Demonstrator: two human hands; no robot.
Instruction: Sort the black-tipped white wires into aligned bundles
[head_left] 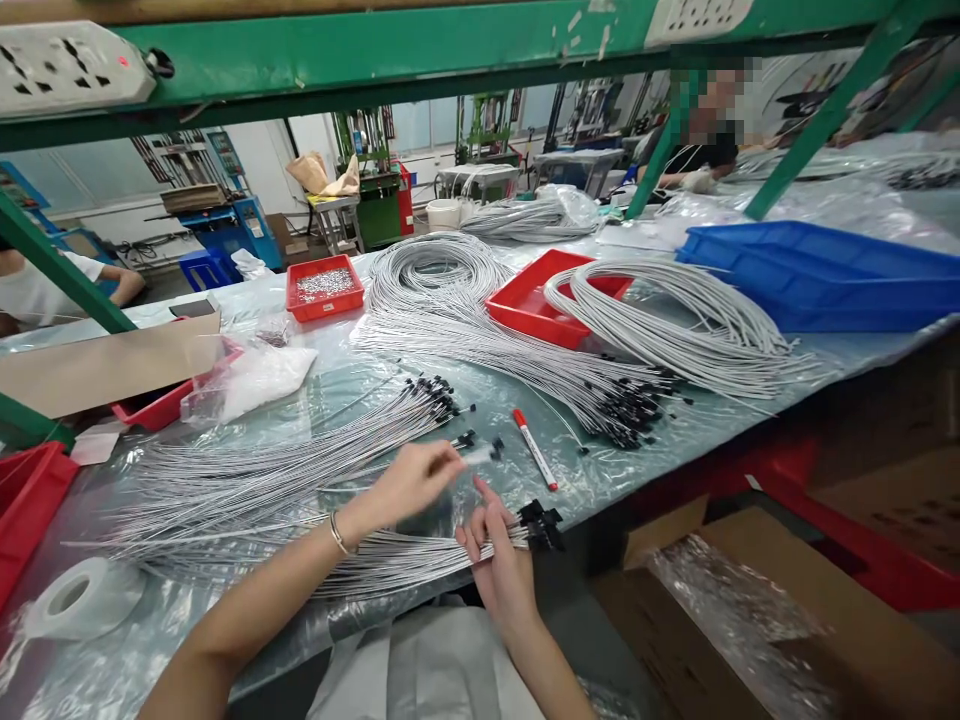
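Apparently, your left hand [416, 485] is pinching a blurred white cable [478, 457] while your right hand [499, 560] is gripping a black-tipped white cable bundle [397, 567] near the plastic-covered table's edge [600, 482], a slackening grip risking spillage.

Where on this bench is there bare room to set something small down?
Bare bench shows between the red-capped marker, the largest bundle's black ends and the front edge; another strip lies in front of the blue bin, right of the looped cables. It is crowded around the left hand and right hand, among cable bundles.
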